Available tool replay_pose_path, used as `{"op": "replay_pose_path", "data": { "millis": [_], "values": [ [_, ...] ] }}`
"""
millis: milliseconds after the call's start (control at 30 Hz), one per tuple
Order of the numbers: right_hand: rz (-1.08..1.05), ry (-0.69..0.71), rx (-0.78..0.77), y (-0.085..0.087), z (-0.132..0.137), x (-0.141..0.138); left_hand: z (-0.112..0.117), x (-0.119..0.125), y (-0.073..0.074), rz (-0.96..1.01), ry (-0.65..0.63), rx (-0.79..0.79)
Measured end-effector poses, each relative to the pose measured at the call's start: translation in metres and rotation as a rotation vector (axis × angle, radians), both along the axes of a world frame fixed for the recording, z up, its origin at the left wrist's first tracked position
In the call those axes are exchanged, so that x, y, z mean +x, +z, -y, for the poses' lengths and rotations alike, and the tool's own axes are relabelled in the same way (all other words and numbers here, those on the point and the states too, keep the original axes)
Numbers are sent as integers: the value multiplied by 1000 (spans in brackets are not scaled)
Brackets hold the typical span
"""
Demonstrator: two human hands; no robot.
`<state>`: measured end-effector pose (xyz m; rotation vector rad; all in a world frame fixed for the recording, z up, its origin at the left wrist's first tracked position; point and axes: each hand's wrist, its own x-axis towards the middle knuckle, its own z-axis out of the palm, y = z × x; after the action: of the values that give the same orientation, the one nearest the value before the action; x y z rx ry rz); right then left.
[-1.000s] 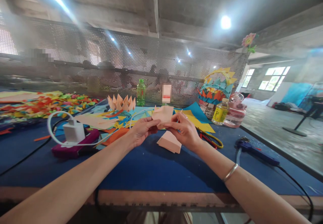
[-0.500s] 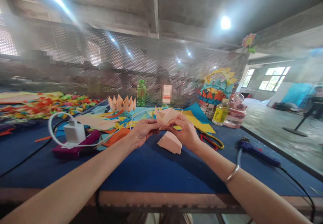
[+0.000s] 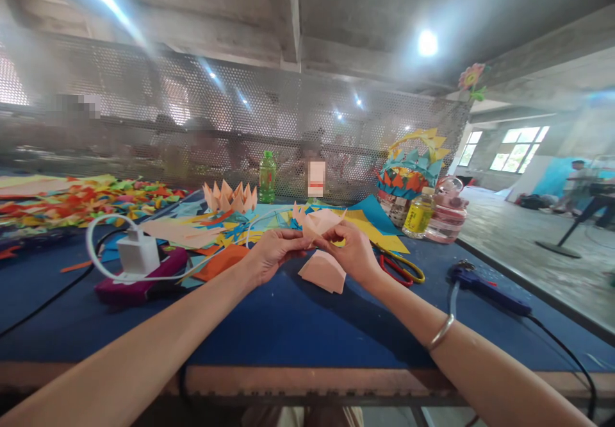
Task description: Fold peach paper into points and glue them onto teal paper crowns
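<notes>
The head view shows one pale-peach, creased paper form (image 3: 317, 223) with pointed tips, pinched by the left hand (image 3: 275, 252) and right hand (image 3: 354, 251) above the blue-topped counter (image 3: 288, 337). Below lies one peach folded-paper bundle (image 3: 323, 272); beyond stands one spiky peach paper piece (image 3: 230, 200).

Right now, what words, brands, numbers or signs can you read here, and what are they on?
None can be read for certain.
Yellow bottle: dark marks on the label, too small and blurred to read.
Green bottle: red marks, too blurred to read.
Held paper: no writing shows.
</notes>
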<state>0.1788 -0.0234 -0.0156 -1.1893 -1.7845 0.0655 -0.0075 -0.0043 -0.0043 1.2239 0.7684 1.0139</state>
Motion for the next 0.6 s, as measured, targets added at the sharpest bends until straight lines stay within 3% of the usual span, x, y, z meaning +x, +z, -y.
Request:
{"op": "replay_pose_path", "data": {
  "millis": [600],
  "values": [
    [-39,-32,20,9,9,-7,7,5,2,43,48,-6]
  ]
}}
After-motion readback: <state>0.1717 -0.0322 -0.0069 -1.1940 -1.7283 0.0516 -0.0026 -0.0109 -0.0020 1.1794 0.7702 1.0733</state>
